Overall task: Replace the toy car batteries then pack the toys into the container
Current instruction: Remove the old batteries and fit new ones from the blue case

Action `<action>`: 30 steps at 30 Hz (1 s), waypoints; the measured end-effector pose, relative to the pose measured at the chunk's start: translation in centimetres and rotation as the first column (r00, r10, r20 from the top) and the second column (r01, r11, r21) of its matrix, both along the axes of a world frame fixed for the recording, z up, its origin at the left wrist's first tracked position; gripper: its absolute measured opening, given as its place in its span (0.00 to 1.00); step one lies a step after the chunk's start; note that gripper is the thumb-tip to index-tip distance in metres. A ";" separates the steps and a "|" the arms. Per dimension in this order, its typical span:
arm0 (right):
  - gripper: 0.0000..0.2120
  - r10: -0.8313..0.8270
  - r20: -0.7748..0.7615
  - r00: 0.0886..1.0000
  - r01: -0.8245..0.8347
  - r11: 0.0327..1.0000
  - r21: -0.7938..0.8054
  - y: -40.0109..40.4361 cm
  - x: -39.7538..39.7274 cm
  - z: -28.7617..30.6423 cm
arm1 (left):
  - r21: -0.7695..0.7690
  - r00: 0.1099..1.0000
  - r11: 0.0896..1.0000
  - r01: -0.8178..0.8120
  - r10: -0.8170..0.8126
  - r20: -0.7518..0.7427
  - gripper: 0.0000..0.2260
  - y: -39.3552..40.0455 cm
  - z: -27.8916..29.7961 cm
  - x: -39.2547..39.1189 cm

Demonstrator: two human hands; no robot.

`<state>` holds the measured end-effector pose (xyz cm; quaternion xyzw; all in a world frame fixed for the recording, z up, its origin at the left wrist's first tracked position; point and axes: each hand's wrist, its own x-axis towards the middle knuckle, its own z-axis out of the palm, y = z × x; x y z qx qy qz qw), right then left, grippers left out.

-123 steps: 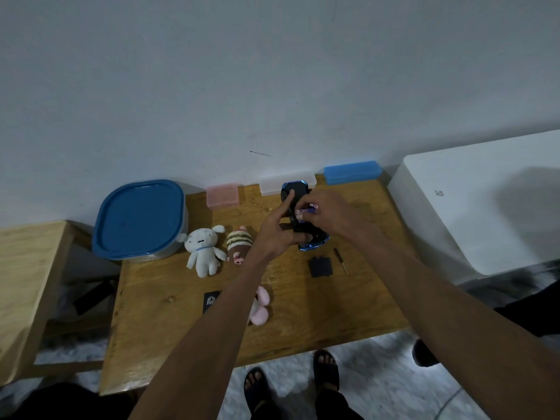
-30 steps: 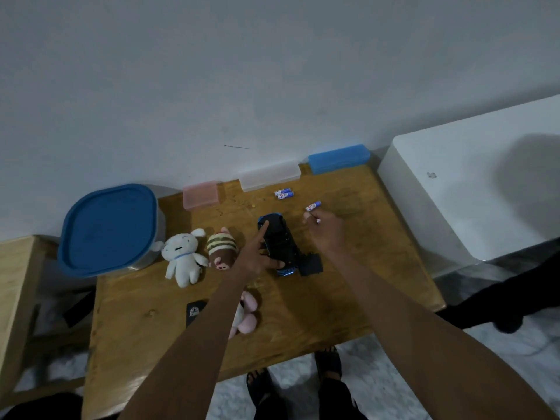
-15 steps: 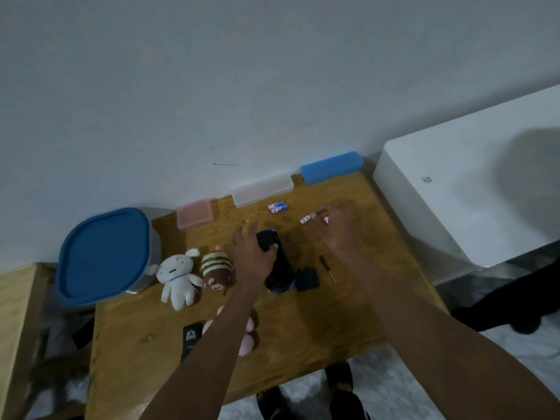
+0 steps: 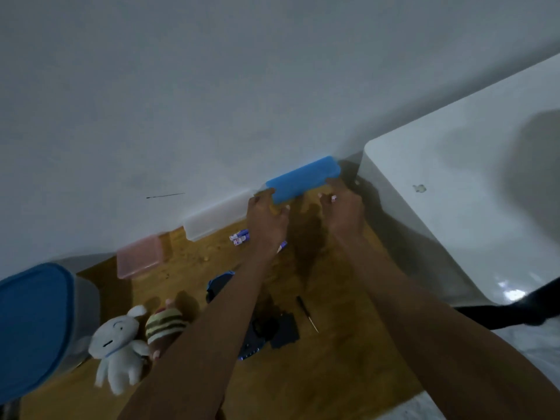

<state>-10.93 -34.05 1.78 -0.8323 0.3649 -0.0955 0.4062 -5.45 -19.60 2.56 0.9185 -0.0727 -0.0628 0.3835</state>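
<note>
At the back of the table, both my hands are on a blue box (image 4: 303, 180) that stands against the wall. My left hand (image 4: 266, 216) grips its left end. My right hand (image 4: 344, 212) curls round its right end, with a small battery (image 4: 333, 199) showing between the fingers. The dark blue toy car (image 4: 218, 287) lies on the table, mostly hidden under my left forearm. Its black battery cover (image 4: 286, 331) and a small screwdriver (image 4: 306, 312) lie beside it. Loose batteries (image 4: 239, 237) lie near the back edge.
A white plush (image 4: 116, 348) and a striped plush (image 4: 165, 325) lie at the left. The big container with a blue lid (image 4: 33, 328) stands at the far left. A pink box (image 4: 141, 257) and a clear box (image 4: 215, 219) line the wall. A white appliance (image 4: 469, 192) flanks the table's right side.
My left hand left the toy car and both hands reached back to the blue box. The view shifted closer to the wall.
</note>
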 end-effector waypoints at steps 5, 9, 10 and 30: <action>0.24 0.047 -0.042 0.998 -0.050 0.995 -0.088 -4.0 3.2 -2.4 | -0.052 0.998 0.997 -0.060 0.060 0.007 0.26 -3.0 -2.2 2.0; 0.25 0.170 -0.069 0.983 -0.175 0.982 -0.071 -5.4 4.6 -3.5 | -0.060 0.995 0.993 -0.100 0.101 0.019 0.27 -4.2 -3.8 2.8; 0.24 0.187 -0.065 0.980 -0.192 0.979 -0.075 -5.5 4.8 -3.8 | -0.055 0.993 0.992 -0.112 0.114 0.024 0.27 -4.3 -4.2 2.9; 0.25 -0.021 0.203 0.979 0.035 0.997 -0.064 -4.2 7.4 -2.0 | -0.121 0.985 0.981 -0.153 0.162 0.065 0.38 -4.1 -5.0 1.9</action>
